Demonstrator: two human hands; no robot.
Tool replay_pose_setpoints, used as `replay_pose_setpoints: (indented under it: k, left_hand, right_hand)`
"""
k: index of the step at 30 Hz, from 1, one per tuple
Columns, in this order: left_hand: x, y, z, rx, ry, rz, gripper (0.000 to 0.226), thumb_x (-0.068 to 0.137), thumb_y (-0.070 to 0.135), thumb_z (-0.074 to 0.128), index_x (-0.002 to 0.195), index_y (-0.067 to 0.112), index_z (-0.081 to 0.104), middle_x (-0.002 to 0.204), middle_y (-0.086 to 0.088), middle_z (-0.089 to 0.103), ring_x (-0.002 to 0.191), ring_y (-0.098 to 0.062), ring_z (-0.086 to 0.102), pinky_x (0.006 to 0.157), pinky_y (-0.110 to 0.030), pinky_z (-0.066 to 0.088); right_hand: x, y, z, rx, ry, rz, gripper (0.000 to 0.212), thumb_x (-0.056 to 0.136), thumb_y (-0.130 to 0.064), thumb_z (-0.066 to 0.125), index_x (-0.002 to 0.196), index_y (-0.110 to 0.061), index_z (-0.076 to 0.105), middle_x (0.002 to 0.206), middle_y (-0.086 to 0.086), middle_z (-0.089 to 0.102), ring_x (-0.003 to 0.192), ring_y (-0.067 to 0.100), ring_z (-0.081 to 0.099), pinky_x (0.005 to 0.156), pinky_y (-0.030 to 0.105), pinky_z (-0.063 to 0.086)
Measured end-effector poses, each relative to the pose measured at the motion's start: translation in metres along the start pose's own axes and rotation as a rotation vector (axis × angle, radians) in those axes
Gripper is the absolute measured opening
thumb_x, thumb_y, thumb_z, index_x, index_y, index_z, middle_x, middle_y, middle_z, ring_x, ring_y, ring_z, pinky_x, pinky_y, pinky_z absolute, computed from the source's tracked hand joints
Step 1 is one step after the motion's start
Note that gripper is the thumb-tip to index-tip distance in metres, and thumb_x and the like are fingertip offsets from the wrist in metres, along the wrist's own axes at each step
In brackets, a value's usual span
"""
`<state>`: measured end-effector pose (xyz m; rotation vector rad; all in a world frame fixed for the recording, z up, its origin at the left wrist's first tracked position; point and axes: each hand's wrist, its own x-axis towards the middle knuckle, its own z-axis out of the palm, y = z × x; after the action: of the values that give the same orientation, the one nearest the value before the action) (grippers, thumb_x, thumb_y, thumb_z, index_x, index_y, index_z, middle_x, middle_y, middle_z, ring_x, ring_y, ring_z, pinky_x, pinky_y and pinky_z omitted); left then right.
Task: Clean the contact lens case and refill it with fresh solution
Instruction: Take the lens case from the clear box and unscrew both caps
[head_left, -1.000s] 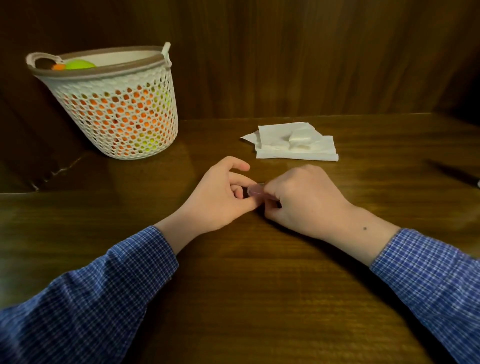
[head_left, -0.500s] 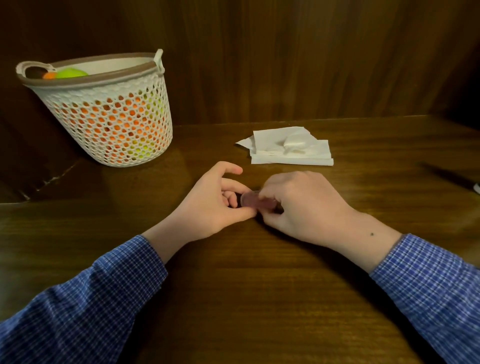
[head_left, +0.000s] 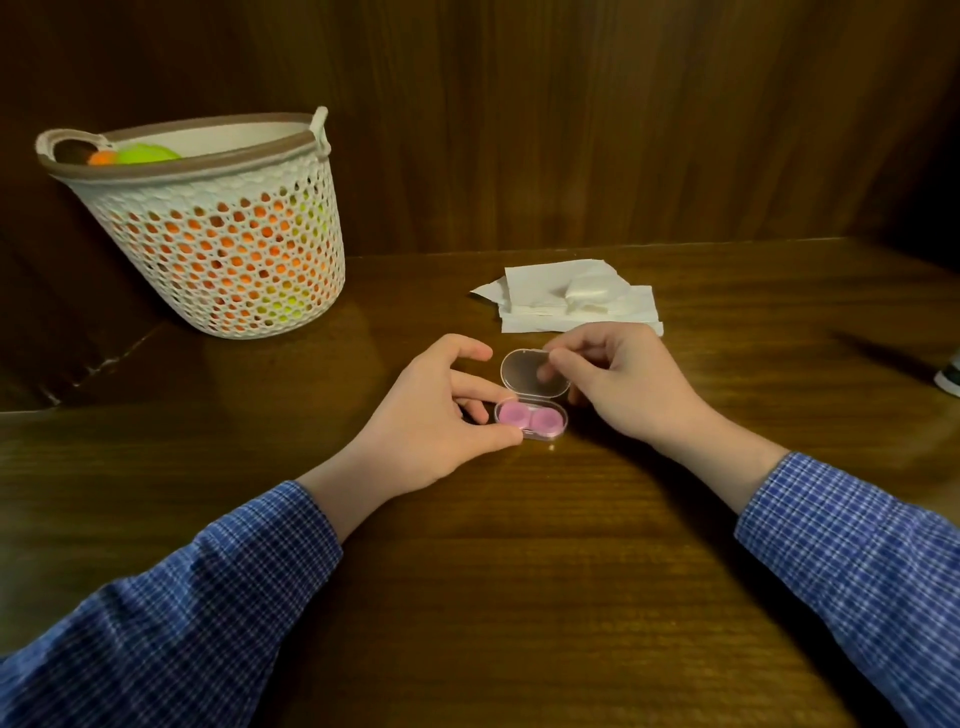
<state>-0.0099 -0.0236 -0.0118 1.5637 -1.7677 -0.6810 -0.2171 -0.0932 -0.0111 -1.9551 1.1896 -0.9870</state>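
1. Since half a second earlier, the clear hinged lid (head_left: 535, 370) had swung up from shut, baring two pink round wells.
2. The small clear plastic contact lens case (head_left: 530, 422) lay on the dark wooden table (head_left: 519, 571), between both hands.
3. The left hand (head_left: 431, 415) pinched the case's base at its 9 o'clock end, thumb and fingers closed on it.
4. The right hand (head_left: 628, 387) held the raised lid's 3 o'clock edge between thumb and fingertips.
5. Folded white paper tissues (head_left: 571, 304) lay at 12 o'clock, near the case.
6. A white perforated plastic basket (head_left: 223, 249) stood at 10 o'clock, well apart.
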Motion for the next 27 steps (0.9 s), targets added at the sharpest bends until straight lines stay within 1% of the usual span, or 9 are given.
replay_pose_setpoints:
  k: [2,4,7,9,11,13,15,22,27]
  left_hand:
    - [-0.001,0.001,0.001,0.007,0.012,-0.012,0.081,0.072,0.033,0.092,0.141,0.029,0.048,0.101,0.021,0.077,0.088,0.005,0.07,0.066,-0.005,0.051]
    - [-0.002,0.002,0.002,0.006,0.024,-0.022,0.085,0.072,0.033,0.093,0.143,0.029,0.045,0.1,0.021,0.077,0.088,0.006,0.069,0.067,-0.003,0.05]
    - [-0.002,0.002,0.004,-0.007,0.039,-0.031,0.093,0.071,0.032,0.093,0.148,0.029,0.039,0.102,0.02,0.076,0.089,0.009,0.067,0.069,-0.002,0.049]
    - [-0.002,0.002,0.003,-0.009,0.038,-0.032,0.096,0.071,0.033,0.093,0.149,0.029,0.038,0.104,0.019,0.075,0.09,0.01,0.066,0.07,-0.001,0.048]
    - [-0.002,0.003,0.003,-0.011,0.031,-0.031,0.096,0.071,0.035,0.093,0.149,0.029,0.037,0.105,0.019,0.075,0.09,0.009,0.066,0.069,-0.001,0.049]
    - [-0.002,0.003,0.003,-0.013,0.025,-0.029,0.094,0.071,0.036,0.093,0.148,0.03,0.039,0.105,0.02,0.075,0.091,0.009,0.067,0.069,-0.002,0.049]
    - [-0.002,0.002,0.003,-0.012,0.024,-0.022,0.09,0.072,0.037,0.092,0.146,0.031,0.042,0.105,0.02,0.075,0.091,0.009,0.066,0.069,-0.003,0.05]
    - [-0.002,0.002,0.003,0.008,0.022,0.001,0.075,0.072,0.039,0.091,0.137,0.032,0.052,0.105,0.019,0.075,0.088,0.006,0.068,0.067,-0.007,0.053]
    - [-0.002,0.001,0.003,-0.011,0.016,0.025,0.067,0.073,0.035,0.092,0.132,0.031,0.059,0.103,0.019,0.076,0.087,0.004,0.07,0.066,-0.008,0.053]
  right_hand:
    - [0.001,0.001,0.001,0.004,0.0,0.035,0.01,0.098,-0.023,0.066,0.098,-0.029,0.074,0.083,-0.015,0.076,0.067,0.002,0.069,0.061,0.013,0.052]
    - [-0.003,0.0,0.001,-0.036,0.044,0.021,0.01,0.095,-0.026,0.07,0.103,-0.031,0.072,0.093,-0.017,0.073,0.08,0.003,0.068,0.07,0.014,0.052]
    - [-0.016,-0.007,-0.007,-0.109,0.157,-0.15,0.013,0.09,-0.028,0.074,0.096,-0.037,0.068,0.092,-0.02,0.066,0.087,0.001,0.063,0.066,0.009,0.05]
    - [-0.023,-0.009,-0.013,-0.137,0.088,-0.242,0.011,0.087,-0.028,0.074,0.086,-0.039,0.069,0.084,-0.018,0.067,0.088,0.001,0.062,0.068,0.009,0.05]
    - [-0.028,-0.01,-0.013,-0.208,-0.066,-0.23,0.003,0.085,-0.039,0.072,0.084,-0.041,0.072,0.081,-0.019,0.069,0.086,-0.001,0.063,0.065,0.013,0.051]
    - [-0.03,-0.009,-0.011,-0.295,-0.148,-0.197,0.02,0.081,-0.054,0.066,0.094,-0.04,0.075,0.082,-0.02,0.069,0.084,-0.003,0.061,0.063,0.014,0.047]
    - [-0.029,-0.008,-0.008,-0.331,-0.148,-0.184,0.036,0.079,-0.059,0.062,0.102,-0.036,0.077,0.083,-0.021,0.068,0.079,-0.002,0.061,0.062,0.014,0.044]
    - [-0.031,-0.01,-0.008,-0.36,-0.142,-0.192,0.025,0.086,-0.049,0.069,0.1,-0.032,0.08,0.08,-0.019,0.064,0.073,0.003,0.059,0.06,0.015,0.039]
    - [-0.03,-0.009,-0.007,-0.313,-0.148,-0.171,0.01,0.085,-0.044,0.076,0.093,-0.038,0.076,0.083,-0.019,0.064,0.086,-0.004,0.058,0.06,0.011,0.044]
